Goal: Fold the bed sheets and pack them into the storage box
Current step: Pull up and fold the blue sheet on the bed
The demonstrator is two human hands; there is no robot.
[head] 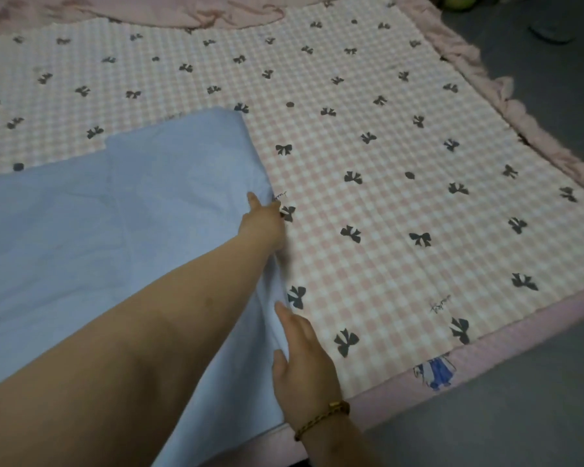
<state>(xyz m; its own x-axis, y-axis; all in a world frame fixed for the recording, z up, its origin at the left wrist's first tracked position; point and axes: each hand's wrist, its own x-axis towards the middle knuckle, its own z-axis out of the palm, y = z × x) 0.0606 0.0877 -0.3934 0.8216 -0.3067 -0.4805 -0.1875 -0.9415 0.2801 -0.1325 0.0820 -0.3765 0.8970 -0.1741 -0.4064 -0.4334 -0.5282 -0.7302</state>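
A folded pale blue sheet [81, 214] lies on the left of the bed, over a pink checked cover [402, 203] printed with black bows. The person's left grip [263, 220] pinches the sheet's right edge farther off. The right grip [304, 362], a braided bracelet [321, 417] on its wrist, rests straight-fingered along that same edge, nearer.

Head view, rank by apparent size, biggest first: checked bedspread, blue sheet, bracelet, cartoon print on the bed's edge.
1. checked bedspread, largest
2. blue sheet
3. cartoon print and bracelet look about alike, and the bracelet is nearer the camera, so I won't rank them.
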